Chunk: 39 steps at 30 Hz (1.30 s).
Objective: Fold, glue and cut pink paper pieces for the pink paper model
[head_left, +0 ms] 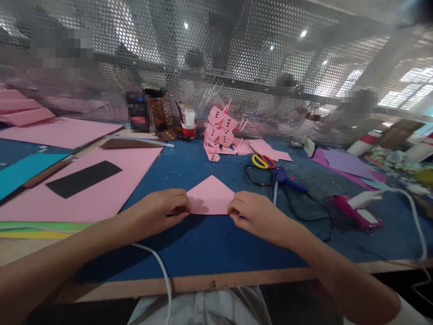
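A pink sheet of paper (211, 197) folded into a triangle lies in front of me, its peak pointing away and its long straight edge towards me. My left hand (173, 206) pinches the triangle's left corner between thumb and fingers. At the opposite corner, my right hand (246, 208) grips the paper in the same way. Both corners are partly hidden by my fingers. Beyond the triangle stands a cluster of folded pink paper shapes (221, 131) with black dots.
Yellow-and-red-handled scissors (262, 161) and a blue glue gun (289, 179) with a black cord lie to the right, with a magenta-and-white tool (360, 214) farther out. Left are large pink sheets (91, 198) and a black strip (84, 178). A white cable (158, 262) crosses the table's front edge.
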Motion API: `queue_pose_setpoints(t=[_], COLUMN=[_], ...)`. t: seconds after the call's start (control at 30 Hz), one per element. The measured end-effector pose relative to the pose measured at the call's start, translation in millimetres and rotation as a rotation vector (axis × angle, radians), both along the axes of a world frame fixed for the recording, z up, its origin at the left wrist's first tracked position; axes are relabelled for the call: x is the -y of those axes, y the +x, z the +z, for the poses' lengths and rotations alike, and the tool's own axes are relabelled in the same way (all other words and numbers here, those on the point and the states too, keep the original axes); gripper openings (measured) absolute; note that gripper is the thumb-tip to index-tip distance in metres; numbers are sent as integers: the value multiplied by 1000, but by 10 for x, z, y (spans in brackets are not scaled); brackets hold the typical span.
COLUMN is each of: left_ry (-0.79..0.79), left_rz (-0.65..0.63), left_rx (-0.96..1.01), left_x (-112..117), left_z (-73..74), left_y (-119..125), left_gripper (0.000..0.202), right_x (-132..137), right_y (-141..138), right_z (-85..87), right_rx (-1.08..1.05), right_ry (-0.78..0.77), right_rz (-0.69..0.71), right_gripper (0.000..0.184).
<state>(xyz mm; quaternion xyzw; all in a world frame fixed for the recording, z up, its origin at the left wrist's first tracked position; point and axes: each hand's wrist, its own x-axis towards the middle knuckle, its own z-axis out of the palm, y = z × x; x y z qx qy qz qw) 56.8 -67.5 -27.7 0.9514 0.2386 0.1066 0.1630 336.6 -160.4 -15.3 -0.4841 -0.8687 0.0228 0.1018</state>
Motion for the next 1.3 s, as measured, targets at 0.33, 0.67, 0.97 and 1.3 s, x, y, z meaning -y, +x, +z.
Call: queue_pose_setpoints(t=[0.33,0.67,0.97,1.3], left_ry=[-129,-216,-259,-263], left_rz=[68,125,169,188], left_rx=[-22,-44,-94,-178], left_x=[-132,-272,-271,-257], left_z=[133,38,56,142], left_y=[-114,-173,-177,-177], left_gripper=[10,11,17,16], right_x=[50,72,22,-5], right_y=[188,376,437,442], right_z=[115,175,124,117], right_rx=[-20,-113,-157,-195], right_ry=[-115,-231,-265,-326], right_rz=[-77,-146,-222,-251], right_gripper=[13,12,11,11])
